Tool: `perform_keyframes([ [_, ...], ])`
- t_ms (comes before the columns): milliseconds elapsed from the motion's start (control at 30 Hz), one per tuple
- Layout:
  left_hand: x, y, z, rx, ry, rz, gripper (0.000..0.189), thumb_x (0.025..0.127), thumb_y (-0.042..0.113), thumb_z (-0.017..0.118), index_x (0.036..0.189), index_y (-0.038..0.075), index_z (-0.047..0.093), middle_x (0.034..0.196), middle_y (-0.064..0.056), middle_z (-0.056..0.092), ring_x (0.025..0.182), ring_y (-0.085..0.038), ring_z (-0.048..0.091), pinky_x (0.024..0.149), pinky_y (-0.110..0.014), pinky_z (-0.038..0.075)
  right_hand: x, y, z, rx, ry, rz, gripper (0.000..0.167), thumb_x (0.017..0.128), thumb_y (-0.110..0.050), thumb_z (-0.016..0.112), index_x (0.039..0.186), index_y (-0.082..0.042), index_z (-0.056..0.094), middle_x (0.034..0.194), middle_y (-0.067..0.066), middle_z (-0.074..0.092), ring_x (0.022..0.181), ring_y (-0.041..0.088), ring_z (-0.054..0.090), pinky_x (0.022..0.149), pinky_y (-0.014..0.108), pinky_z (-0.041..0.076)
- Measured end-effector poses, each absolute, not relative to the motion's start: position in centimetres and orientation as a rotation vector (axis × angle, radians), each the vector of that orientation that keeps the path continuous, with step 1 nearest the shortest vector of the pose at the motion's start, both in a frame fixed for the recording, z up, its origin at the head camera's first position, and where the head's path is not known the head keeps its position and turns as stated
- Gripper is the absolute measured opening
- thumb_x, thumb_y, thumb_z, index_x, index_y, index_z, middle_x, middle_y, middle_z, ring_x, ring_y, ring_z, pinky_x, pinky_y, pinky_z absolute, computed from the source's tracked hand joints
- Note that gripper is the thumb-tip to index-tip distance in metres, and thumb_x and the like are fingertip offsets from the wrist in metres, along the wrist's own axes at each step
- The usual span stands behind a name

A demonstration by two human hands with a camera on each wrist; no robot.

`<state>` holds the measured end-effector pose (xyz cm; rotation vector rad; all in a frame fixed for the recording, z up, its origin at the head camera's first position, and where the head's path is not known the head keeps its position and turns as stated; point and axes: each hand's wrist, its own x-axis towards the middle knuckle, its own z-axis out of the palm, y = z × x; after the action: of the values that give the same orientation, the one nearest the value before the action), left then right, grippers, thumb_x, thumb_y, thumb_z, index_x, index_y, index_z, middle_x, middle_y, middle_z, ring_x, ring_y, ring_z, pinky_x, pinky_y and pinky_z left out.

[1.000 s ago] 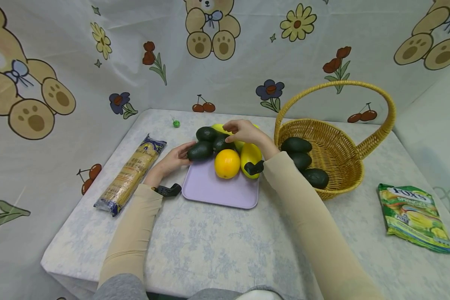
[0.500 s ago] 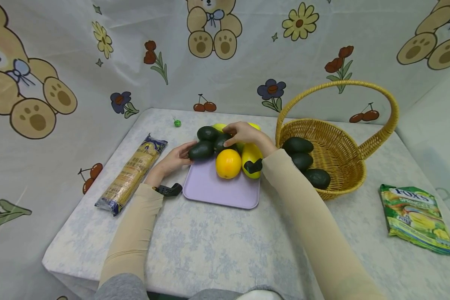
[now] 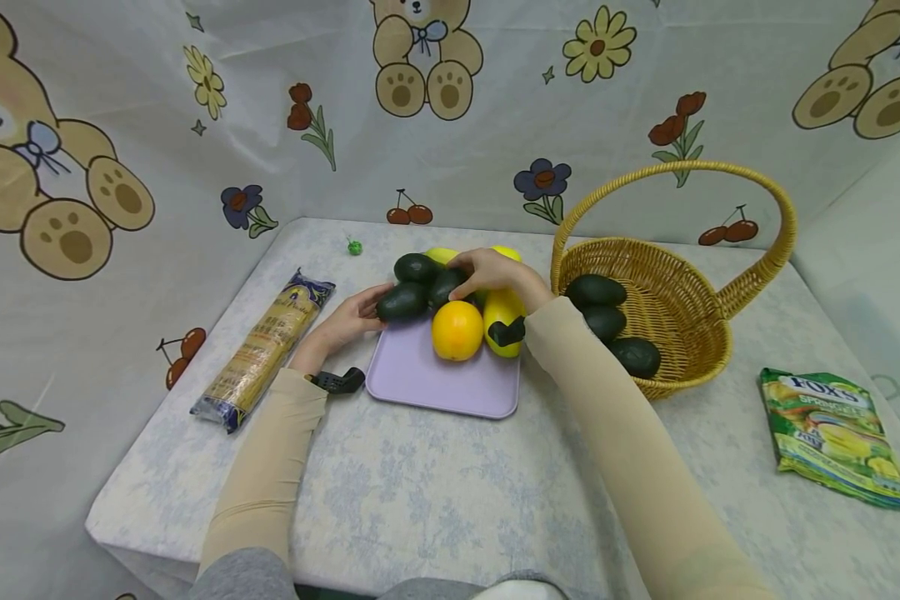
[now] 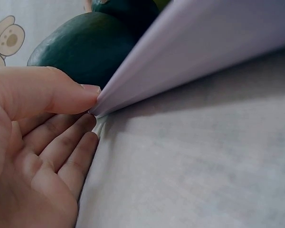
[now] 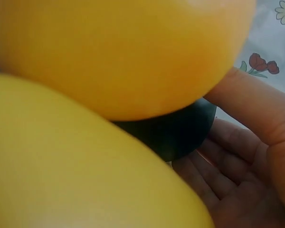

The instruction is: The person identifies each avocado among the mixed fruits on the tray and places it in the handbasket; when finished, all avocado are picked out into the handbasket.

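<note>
A lilac tray (image 3: pixel 442 392) holds dark green avocados, an orange (image 3: pixel 457 331) and several yellow fruits, one of them (image 3: pixel 504 321) long and smooth at the right. My left hand (image 3: pixel 347 323) pinches the tray's left rim, beside the nearest avocado (image 3: pixel 402 302); in the left wrist view the thumb (image 4: pixel 61 97) lies against the rim (image 4: pixel 133 71). My right hand (image 3: pixel 495 271) reaches over the fruit and grips the middle avocado (image 3: pixel 444 286), thumb on its near side. In the right wrist view the orange (image 5: pixel 123 57) and a yellow fruit (image 5: pixel 85 166) partly cover that avocado (image 5: pixel 180 130).
To the right stands a wicker basket (image 3: pixel 682 312) with a tall handle and several avocados (image 3: pixel 603 321) inside. A green candy bag (image 3: pixel 832 437) lies at far right. A pasta pack (image 3: pixel 266 350) lies left of the tray, and a small green object (image 3: pixel 354 247) sits behind.
My right hand has come down slightly and its fingers have closed on the middle avocado. The orange has shifted a little toward me. My left hand stays at the tray rim.
</note>
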<state>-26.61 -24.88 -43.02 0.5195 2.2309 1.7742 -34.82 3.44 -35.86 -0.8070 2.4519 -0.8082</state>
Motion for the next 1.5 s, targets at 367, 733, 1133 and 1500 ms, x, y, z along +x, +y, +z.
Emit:
perform_keyframes([
  [367, -26.7, -24.8, -43.1, 0.534, 2.211, 1.786, 0.073, 0.082, -0.018, 0.053, 0.147, -0.004, 0.023, 0.152, -0.020, 0.021, 0.138, -0.033, 0.022, 0.111, -0.040, 0.023, -33.9, 3.5, -35.3, -0.902, 2.417, -0.671, 0.065, 0.083, -0.021, 0.071, 0.141, -0.009, 0.044, 0.144, 0.010, 0.041, 0.129, 0.026, 0.036, 0.110, 0.043, 0.026],
  [733, -26.6, -24.9, -43.2, 0.517, 2.232, 1.775, 0.072, 0.083, -0.015, 0.055, 0.147, -0.002, 0.025, 0.152, -0.018, 0.023, 0.138, -0.033, 0.024, 0.111, -0.040, 0.024, -33.6, 3.6, -35.3, -0.894, 2.440, -0.646, 0.062, 0.084, -0.018, 0.071, 0.139, -0.008, 0.045, 0.141, 0.010, 0.044, 0.125, 0.025, 0.040, 0.108, 0.041, 0.029],
  [1133, -26.4, -24.9, -42.8, 0.493, 2.221, 1.780, 0.072, 0.084, -0.016, 0.054, 0.148, 0.000, 0.025, 0.152, -0.017, 0.023, 0.138, -0.032, 0.023, 0.111, -0.041, 0.024, -33.2, 3.4, -35.1, -0.948, 2.430, -0.604, 0.060, 0.086, -0.015, 0.068, 0.141, -0.012, 0.045, 0.145, 0.009, 0.039, 0.131, 0.024, 0.034, 0.111, 0.041, 0.024],
  [1500, -26.4, -24.8, -42.6, 0.510, 2.213, 1.789, 0.072, 0.083, -0.016, 0.055, 0.147, -0.003, 0.025, 0.152, -0.019, 0.022, 0.138, -0.033, 0.022, 0.111, -0.041, 0.023, -33.3, 3.4, -35.4, -0.997, 2.503, -0.566, 0.059, 0.083, -0.020, 0.073, 0.135, -0.005, 0.048, 0.139, 0.011, 0.045, 0.125, 0.024, 0.041, 0.108, 0.038, 0.030],
])
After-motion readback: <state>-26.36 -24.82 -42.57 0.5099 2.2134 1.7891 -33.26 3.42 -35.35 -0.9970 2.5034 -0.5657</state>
